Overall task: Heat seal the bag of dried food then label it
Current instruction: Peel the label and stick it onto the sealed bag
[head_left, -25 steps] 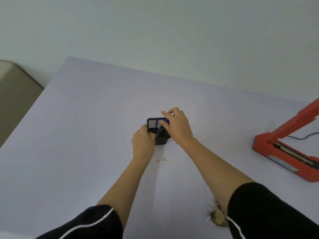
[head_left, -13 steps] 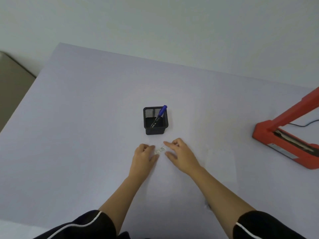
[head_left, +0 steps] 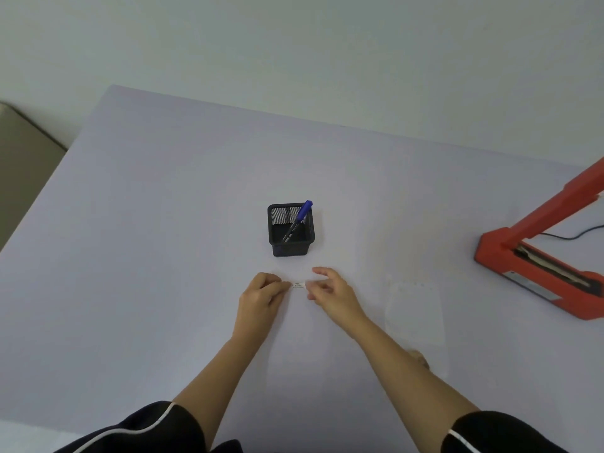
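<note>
Label (head_left: 298,284), small, white and rectangular with dark print, was pinched at each end by left grip (head_left: 261,297) and right grip (head_left: 330,291).

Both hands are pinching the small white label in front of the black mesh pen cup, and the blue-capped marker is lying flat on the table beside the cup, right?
Not quite. In the head view the blue-capped marker stands tilted inside the black mesh pen cup, not on the table. The rest holds: left hand and right hand pinch the small white label.
</note>
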Demonstrator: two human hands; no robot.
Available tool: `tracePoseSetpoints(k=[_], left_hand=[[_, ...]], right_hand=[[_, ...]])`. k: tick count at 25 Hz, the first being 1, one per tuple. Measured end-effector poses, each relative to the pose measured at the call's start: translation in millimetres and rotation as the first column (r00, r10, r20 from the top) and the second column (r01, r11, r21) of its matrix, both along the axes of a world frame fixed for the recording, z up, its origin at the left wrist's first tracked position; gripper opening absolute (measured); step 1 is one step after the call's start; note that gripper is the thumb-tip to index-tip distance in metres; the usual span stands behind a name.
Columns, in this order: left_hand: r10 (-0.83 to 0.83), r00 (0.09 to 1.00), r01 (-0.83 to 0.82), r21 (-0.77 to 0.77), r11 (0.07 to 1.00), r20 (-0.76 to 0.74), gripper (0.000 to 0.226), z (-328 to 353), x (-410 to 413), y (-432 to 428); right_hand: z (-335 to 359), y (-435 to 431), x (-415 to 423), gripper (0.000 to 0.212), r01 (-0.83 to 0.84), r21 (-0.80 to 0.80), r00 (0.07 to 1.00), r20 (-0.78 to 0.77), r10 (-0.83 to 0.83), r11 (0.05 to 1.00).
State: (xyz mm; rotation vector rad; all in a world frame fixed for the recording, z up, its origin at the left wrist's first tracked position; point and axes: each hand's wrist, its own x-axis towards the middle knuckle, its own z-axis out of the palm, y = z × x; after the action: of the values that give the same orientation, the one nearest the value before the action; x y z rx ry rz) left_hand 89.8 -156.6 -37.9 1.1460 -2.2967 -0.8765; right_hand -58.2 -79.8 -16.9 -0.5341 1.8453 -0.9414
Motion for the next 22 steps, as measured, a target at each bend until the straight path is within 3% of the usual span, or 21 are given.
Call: tracePoseSetpoints(k=[2, 5, 7, 10, 12, 17, 22], left_hand=[[-0.029, 0.999, 0.027, -0.068, 0.997, -0.027, 0.012, 6, 3, -1], [-0.106, 0.993, 0.1, -0.094, 0.991, -0.061, 0.015, 19, 3, 1], [-0.009, 0.991, 0.017, 0.059, 0.998, -0.132, 0.019, 32, -1, 3], [0.262, 0.951, -0.161, 0.459, 0.874, -0.166, 0.023, 53, -7, 9], [0.28, 0.942, -0.157, 0.496, 0.854, -0.185, 0.023, 61, -9, 15], [0.31, 0.93, -0.203, 0.425, 0.882, -0.198, 0.023, 68, -11, 24], [0.226, 0.933, -0.192, 0.144, 0.971, -0.279, 0.021, 70, -7, 27]], right_hand=[[11, -5, 3, 0.024, 0.136, 0.012, 0.964, 0.228, -0.135, 0.991], [23, -6, 9, 0.012, 0.182, -0.064, 0.948, 0.276, -0.158, 0.981], [28, -5, 10, 0.009, 0.2, -0.113, 0.968, 0.179, -0.178, 0.973], [39, -2, 9, 0.009, 0.207, -0.161, 0.976, 0.097, -0.193, 0.965], [45, 0, 10, 0.01, 0.205, -0.186, 0.976, 0.108, -0.188, 0.961], [56, 1, 13, 0.011, 0.202, -0.231, 0.975, 0.14, -0.173, 0.952], [66, 1, 18, 0.01, 0.216, -0.257, 0.971, 0.156, -0.18, 0.942]])
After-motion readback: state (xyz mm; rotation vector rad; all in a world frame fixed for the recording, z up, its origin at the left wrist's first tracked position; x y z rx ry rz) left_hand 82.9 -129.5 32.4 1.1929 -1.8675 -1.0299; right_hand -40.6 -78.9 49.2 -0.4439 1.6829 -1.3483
